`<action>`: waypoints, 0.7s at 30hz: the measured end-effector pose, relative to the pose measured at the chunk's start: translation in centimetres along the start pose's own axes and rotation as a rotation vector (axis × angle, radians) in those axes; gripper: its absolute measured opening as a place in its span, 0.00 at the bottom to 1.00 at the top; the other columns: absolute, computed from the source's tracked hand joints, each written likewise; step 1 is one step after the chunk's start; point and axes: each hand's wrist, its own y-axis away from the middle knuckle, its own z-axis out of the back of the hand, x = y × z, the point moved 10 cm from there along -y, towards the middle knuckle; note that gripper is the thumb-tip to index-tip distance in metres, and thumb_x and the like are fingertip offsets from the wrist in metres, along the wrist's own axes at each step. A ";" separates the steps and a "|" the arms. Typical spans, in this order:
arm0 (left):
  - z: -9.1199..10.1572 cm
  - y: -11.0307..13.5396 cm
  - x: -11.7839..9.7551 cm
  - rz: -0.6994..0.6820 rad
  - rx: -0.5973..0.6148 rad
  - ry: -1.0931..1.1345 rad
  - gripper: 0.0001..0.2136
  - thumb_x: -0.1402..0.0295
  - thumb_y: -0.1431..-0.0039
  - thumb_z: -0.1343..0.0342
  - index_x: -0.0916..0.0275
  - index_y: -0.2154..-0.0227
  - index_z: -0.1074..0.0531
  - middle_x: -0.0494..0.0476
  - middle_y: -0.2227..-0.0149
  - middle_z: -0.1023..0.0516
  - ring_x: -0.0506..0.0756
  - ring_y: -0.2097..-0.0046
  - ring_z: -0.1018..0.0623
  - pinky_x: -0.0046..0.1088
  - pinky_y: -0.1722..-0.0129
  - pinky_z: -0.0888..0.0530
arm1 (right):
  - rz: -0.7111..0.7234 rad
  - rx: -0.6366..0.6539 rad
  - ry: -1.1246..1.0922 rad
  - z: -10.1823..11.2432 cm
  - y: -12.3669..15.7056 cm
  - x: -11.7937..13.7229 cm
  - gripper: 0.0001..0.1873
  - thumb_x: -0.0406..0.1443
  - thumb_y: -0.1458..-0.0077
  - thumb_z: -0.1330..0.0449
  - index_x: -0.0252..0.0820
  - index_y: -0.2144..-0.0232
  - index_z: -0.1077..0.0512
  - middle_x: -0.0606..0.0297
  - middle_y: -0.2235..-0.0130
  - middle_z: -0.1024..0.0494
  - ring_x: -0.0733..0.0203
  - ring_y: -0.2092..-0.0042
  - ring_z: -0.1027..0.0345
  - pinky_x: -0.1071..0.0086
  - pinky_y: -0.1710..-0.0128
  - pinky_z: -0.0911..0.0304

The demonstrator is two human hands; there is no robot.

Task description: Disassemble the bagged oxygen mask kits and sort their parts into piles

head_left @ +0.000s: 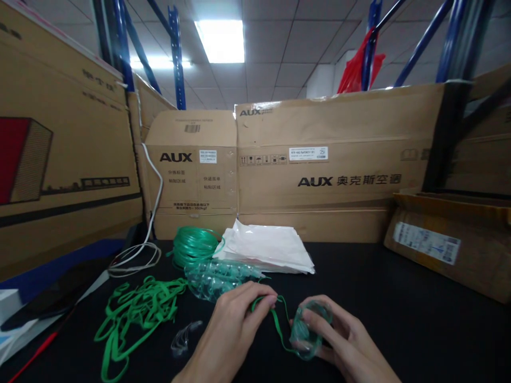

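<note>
My left hand, thumb and forefinger pinched together, holds a thin green ribbon. The ribbon loops down to the right, toward a small clear plastic cup-like piece with green material in it. Around that piece the fingers of my right hand are curled. Left of my hands lies a tangled heap of green ribbon. Close to my left wrist are some small clear curved plastic pieces. Beyond my left hand rest several clear plastic pieces with green inside.
A coil of green tubing stands behind, beside a stack of white plastic bags. An opened cardboard box is at right. Large cardboard panels wall off the back. At left are a white cable and a dark flat object.
</note>
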 end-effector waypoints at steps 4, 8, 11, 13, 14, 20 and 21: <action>-0.3 0.1 -0.8 -0.034 0.029 0.046 0.06 0.69 0.31 0.45 0.57 0.61 0.23 0.46 0.63 0.19 0.48 0.60 0.21 0.20 0.58 0.30 | 0.062 0.006 0.137 -0.1 -0.2 0.0 0.20 0.52 0.46 0.32 0.41 0.67 0.26 0.67 0.68 0.28 0.60 0.66 0.32 0.70 0.68 0.30; -1.3 0.2 -1.1 -0.051 0.093 0.023 0.05 0.71 0.33 0.43 0.58 0.61 0.22 0.48 0.64 0.20 0.49 0.61 0.21 0.21 0.60 0.30 | 0.144 0.037 0.291 -0.3 -0.8 -0.3 0.22 0.53 0.42 0.37 0.39 0.69 0.28 0.68 0.71 0.30 0.63 0.72 0.33 0.71 0.74 0.33; -1.7 0.2 -1.1 -0.047 0.100 0.001 0.05 0.72 0.33 0.43 0.59 0.62 0.21 0.49 0.64 0.20 0.50 0.61 0.21 0.22 0.60 0.30 | 0.177 0.029 0.349 -0.1 -0.8 -0.2 0.22 0.53 0.42 0.38 0.39 0.69 0.27 0.68 0.73 0.30 0.63 0.73 0.32 0.72 0.76 0.32; -1.6 0.3 -1.3 -0.060 0.082 -0.007 0.05 0.73 0.34 0.43 0.60 0.62 0.22 0.50 0.64 0.20 0.50 0.61 0.21 0.22 0.60 0.30 | 0.185 0.017 0.370 -0.1 -0.6 0.0 0.22 0.53 0.42 0.37 0.39 0.68 0.25 0.66 0.72 0.28 0.62 0.72 0.31 0.72 0.75 0.31; -1.5 0.3 -1.4 -0.073 0.067 -0.010 0.05 0.73 0.34 0.42 0.60 0.63 0.22 0.50 0.64 0.20 0.50 0.61 0.21 0.22 0.60 0.30 | 0.188 0.005 0.377 0.0 -0.4 0.2 0.21 0.53 0.42 0.37 0.40 0.66 0.24 0.65 0.70 0.26 0.61 0.71 0.30 0.72 0.74 0.30; -1.1 0.7 -2.6 -0.190 -0.010 -0.113 0.05 0.78 0.39 0.41 0.63 0.66 0.24 0.51 0.67 0.21 0.50 0.66 0.22 0.22 0.65 0.29 | 0.328 -0.023 0.524 -0.1 0.2 1.3 0.19 0.49 0.39 0.39 0.43 0.57 0.19 0.57 0.59 0.19 0.58 0.68 0.23 0.72 0.69 0.25; -1.1 0.8 -2.9 -0.213 -0.022 -0.149 0.05 0.79 0.40 0.41 0.63 0.66 0.24 0.52 0.68 0.21 0.51 0.66 0.22 0.23 0.66 0.29 | 0.396 -0.028 0.587 -0.3 0.5 1.8 0.17 0.47 0.38 0.40 0.43 0.57 0.19 0.57 0.58 0.19 0.57 0.64 0.22 0.72 0.65 0.24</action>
